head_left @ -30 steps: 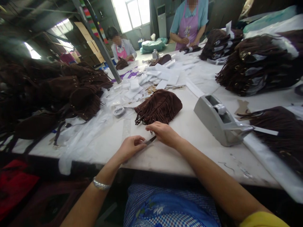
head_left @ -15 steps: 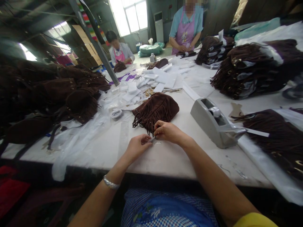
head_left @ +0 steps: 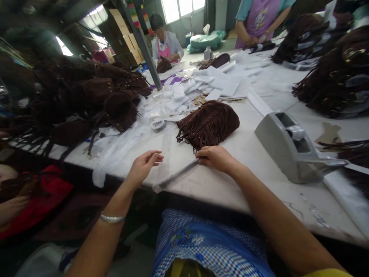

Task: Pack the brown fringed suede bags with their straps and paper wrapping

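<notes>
Resting left hand (head_left: 145, 165) spread at clear film (head_left: 170, 171) | right hand (head_left: 216, 158) curled on film's end, grip hidden | fringed bag (head_left: 210, 123) just behind

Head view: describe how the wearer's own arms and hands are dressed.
Both are bare, without gloves. The left hand has a silver bracelet round its wrist and no sleeve in view. The right hand has a bare wrist and forearm; a yellow sleeve shows only high on the arm.
</notes>
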Motion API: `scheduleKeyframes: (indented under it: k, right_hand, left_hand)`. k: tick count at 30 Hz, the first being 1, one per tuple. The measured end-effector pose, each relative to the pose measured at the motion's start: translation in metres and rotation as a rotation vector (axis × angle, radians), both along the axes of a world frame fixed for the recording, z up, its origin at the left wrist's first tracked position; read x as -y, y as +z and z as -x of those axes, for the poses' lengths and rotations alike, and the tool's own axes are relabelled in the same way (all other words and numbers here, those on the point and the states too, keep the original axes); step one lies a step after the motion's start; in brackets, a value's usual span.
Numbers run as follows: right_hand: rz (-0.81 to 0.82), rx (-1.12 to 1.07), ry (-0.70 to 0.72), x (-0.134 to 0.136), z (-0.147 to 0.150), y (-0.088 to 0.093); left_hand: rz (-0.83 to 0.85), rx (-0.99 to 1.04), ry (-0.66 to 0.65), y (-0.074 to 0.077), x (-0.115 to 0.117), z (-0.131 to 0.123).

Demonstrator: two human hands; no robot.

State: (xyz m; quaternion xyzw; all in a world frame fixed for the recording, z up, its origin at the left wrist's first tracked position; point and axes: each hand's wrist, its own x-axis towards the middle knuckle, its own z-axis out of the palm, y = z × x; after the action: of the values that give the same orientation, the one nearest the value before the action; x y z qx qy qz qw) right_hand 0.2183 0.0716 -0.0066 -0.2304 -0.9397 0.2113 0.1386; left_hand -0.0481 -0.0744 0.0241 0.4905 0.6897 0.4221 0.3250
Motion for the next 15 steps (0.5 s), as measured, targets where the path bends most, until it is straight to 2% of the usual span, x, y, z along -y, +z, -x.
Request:
scheduleKeyframes:
  k: [3,6,10,15]
  right_hand:
    - [-0.020,0.037,-0.008,0.001,0.001,0.001]
    - [-0.034,0.036,-0.004,0.002,0.001,0.001]
    - [-0.071,0.049,-0.031,0.001,-0.001,0.000]
    - [-0.114,0.163,-0.185,0.003,-0.006,0.004]
  left_hand:
    - [0.125,-0.148,-0.071,0.003,0.034,0.009]
    - [0.192,-0.302,-0.141,-0.007,0.057,-0.005]
    - [0.119,-0.429,-0.074,-0.023,0.067,-0.019]
    - [0.092,-0.322,-0.028,-0.027,0.071,-0.018]
